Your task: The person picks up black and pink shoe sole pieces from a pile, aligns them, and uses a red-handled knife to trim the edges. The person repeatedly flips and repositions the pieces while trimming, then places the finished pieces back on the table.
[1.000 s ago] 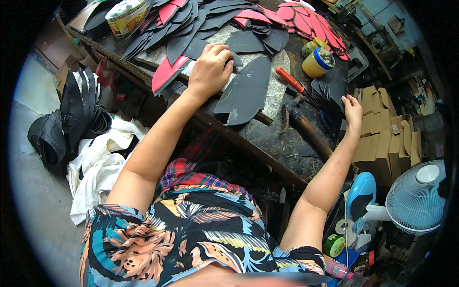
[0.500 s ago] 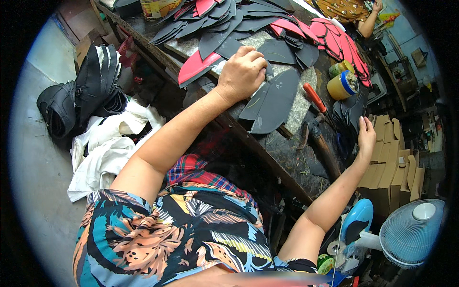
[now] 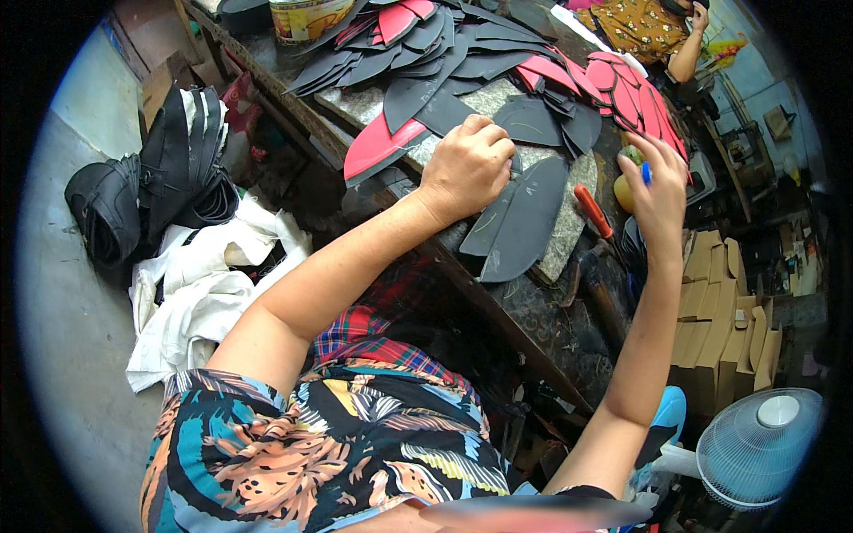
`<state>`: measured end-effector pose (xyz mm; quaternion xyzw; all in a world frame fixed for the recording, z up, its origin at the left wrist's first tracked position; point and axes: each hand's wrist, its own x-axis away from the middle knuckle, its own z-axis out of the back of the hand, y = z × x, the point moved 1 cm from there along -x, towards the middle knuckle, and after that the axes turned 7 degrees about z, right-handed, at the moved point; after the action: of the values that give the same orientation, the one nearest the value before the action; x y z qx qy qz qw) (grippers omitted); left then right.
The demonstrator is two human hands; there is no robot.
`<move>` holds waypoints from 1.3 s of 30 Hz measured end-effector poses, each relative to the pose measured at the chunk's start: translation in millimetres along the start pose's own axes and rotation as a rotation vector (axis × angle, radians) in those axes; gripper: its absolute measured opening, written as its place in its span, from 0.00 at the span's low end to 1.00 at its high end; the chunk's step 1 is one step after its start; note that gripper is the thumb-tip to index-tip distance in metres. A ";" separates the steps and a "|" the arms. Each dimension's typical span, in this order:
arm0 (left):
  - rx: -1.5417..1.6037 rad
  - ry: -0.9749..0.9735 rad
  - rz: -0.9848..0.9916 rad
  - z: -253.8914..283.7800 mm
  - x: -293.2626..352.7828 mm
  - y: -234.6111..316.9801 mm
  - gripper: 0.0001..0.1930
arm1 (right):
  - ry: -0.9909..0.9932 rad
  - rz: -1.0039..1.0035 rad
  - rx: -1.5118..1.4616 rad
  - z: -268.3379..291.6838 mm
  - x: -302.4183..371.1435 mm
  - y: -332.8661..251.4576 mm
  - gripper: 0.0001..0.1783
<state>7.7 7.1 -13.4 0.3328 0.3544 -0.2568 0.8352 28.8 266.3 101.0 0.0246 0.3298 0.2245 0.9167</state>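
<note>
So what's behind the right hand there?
Behind the right hand, parts of a yellow jar and a greenish jar show. The hand covers their other parts, so those cannot be seen.

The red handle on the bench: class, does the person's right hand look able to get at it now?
Probably yes: the red handle lies uncovered, a little left of the right hand; the yellow jar stands close by but does not cover it.

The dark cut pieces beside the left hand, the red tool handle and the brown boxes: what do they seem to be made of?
Dark cut pieces: perhaps foam or rubber sheet; matte, thin, flat. Red tool handle: probably plastic; smooth, slightly shiny. Brown boxes: likely cardboard; dull, with folded flaps.
</note>
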 end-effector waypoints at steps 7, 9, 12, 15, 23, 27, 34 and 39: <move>0.042 -0.008 0.027 -0.6 0.1 -3.3 0.04 | -0.258 -0.120 -0.037 -111.8 -89.5 11.1 0.33; 0.034 -0.007 0.029 -0.7 0.1 -3.4 0.04 | -0.252 -0.160 -0.036 -144.1 -111.6 17.4 0.39; 0.050 -0.013 0.039 -0.3 -0.4 -3.1 0.04 | -0.269 -0.176 -0.015 -178.0 -132.5 22.5 0.55; 0.060 -0.002 0.051 0.1 -1.7 -2.6 0.04 | -0.349 -0.233 0.098 -199.5 -133.7 16.0 0.60; 0.070 0.018 0.039 0.1 -2.3 -0.9 0.03 | -0.333 -0.020 0.207 -197.2 -118.0 -2.4 0.30; 0.074 0.021 0.046 -0.2 -2.7 -1.2 0.03 | -0.318 0.032 0.215 -193.9 -119.4 -3.1 0.23; 0.067 0.018 0.037 0.2 -3.0 -3.4 0.03 | -0.245 0.228 0.259 -142.6 -108.7 10.9 0.15; 0.064 0.010 0.048 -1.0 -1.8 -3.6 0.03 | -0.295 0.240 0.220 -77.4 -63.2 -12.6 0.11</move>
<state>3.8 5.9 -13.9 0.3690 0.3423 -0.2459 0.8284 -57.0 220.0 75.6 0.1961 0.2093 0.2888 0.9134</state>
